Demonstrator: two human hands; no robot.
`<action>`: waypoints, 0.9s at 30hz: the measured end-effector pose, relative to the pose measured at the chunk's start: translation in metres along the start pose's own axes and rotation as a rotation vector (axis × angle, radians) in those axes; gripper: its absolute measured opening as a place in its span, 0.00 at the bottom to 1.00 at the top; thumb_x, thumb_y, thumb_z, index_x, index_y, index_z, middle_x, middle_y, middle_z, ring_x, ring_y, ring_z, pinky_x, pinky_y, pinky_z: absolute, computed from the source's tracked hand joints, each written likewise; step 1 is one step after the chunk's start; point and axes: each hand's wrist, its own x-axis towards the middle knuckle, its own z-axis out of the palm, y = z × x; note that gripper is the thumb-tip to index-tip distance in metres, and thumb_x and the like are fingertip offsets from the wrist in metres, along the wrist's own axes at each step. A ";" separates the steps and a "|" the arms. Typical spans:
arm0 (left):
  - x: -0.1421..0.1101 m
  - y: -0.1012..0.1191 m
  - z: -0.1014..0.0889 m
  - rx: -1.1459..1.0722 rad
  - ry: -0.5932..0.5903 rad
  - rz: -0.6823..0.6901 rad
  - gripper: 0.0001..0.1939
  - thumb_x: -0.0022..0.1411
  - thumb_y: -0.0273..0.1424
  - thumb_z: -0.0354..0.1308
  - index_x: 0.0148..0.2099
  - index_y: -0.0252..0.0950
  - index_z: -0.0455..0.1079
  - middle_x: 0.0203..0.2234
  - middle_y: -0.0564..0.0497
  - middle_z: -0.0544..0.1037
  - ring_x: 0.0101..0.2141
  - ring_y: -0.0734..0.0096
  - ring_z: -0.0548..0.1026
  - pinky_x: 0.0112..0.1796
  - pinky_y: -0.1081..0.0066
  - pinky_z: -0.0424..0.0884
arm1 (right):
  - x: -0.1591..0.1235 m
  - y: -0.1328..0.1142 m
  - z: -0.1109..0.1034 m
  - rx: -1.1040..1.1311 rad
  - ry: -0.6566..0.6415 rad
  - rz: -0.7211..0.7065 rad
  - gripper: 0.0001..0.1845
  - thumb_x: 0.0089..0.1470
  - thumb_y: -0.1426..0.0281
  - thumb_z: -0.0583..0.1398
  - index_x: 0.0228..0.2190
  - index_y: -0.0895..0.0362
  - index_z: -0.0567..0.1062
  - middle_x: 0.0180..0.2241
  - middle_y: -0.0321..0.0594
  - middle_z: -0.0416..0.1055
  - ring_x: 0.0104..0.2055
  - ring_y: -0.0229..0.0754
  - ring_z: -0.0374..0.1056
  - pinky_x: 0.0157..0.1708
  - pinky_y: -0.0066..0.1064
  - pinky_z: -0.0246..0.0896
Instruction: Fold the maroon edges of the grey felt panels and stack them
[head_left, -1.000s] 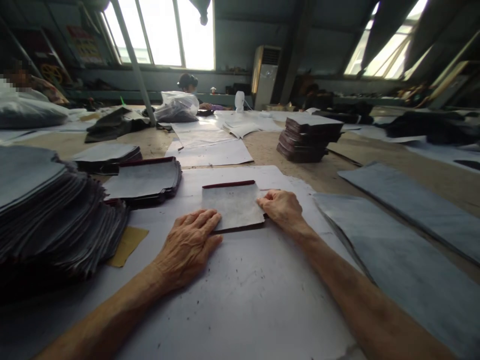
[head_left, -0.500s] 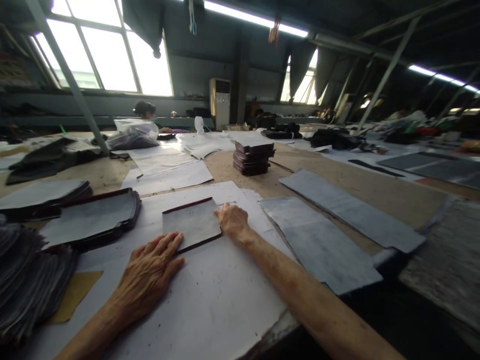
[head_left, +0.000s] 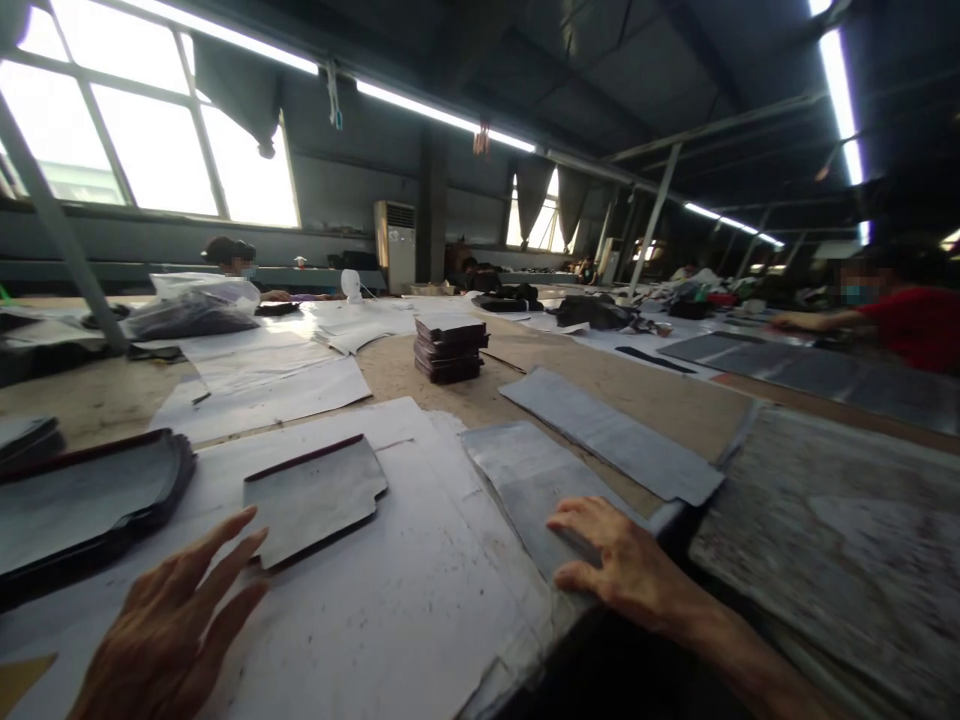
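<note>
A grey-white cut panel (head_left: 319,500) with a dark folded strip along its far edge lies flat on the white paper (head_left: 375,620). My left hand (head_left: 176,625) is open at the panel's near left corner, fingers spread; whether the fingertips touch it I cannot tell. Farther right, my right hand (head_left: 615,560) is over the near end of a long blue-grey sheet (head_left: 517,465), its fingers and thumb apart and nothing visibly held. A second blue-grey sheet (head_left: 615,430) lies beyond that one.
A dark-edged stack of panels (head_left: 82,495) lies at the left. Tied dark bundles (head_left: 450,350) stand farther back. A bagged pile (head_left: 195,305) sits beside a slanted post (head_left: 60,220). A co-worker in a red sleeve (head_left: 911,320) is at the far right, near dark sheets (head_left: 817,375).
My right hand has let go of the panel's right edge and moved right, over the blue-grey sheet. My left hand has drawn back slightly. The view has turned right.
</note>
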 end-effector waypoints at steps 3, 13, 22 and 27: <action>-0.004 -0.008 0.001 -0.008 -0.012 0.045 0.20 0.60 0.38 0.46 0.55 0.43 0.56 0.55 0.44 0.62 0.48 0.49 0.67 0.47 0.52 0.61 | -0.005 0.009 0.002 0.042 0.019 0.003 0.12 0.40 0.72 0.65 0.32 0.56 0.74 0.37 0.39 0.71 0.41 0.41 0.64 0.43 0.30 0.58; 0.054 0.098 -0.015 -0.399 -0.100 0.334 0.15 0.61 0.30 0.50 0.51 0.42 0.62 0.42 0.49 0.74 0.40 0.65 0.72 0.39 0.68 0.70 | 0.001 0.013 0.015 0.076 0.052 -0.018 0.08 0.47 0.76 0.57 0.20 0.55 0.66 0.26 0.37 0.67 0.34 0.41 0.61 0.37 0.32 0.54; 0.086 0.191 0.002 -0.724 -0.400 0.406 0.18 0.61 0.25 0.44 0.54 0.38 0.60 0.45 0.46 0.71 0.40 0.64 0.69 0.42 0.61 0.66 | 0.009 0.014 0.017 0.171 0.014 0.065 0.09 0.47 0.76 0.52 0.19 0.55 0.59 0.24 0.38 0.62 0.31 0.40 0.58 0.34 0.33 0.53; 0.093 0.203 0.010 -0.672 -0.461 0.448 0.23 0.55 0.23 0.46 0.55 0.37 0.58 0.44 0.45 0.69 0.38 0.62 0.67 0.39 0.60 0.64 | 0.012 0.016 0.012 0.303 -0.030 0.144 0.08 0.46 0.73 0.53 0.18 0.55 0.59 0.23 0.36 0.60 0.29 0.38 0.58 0.30 0.29 0.52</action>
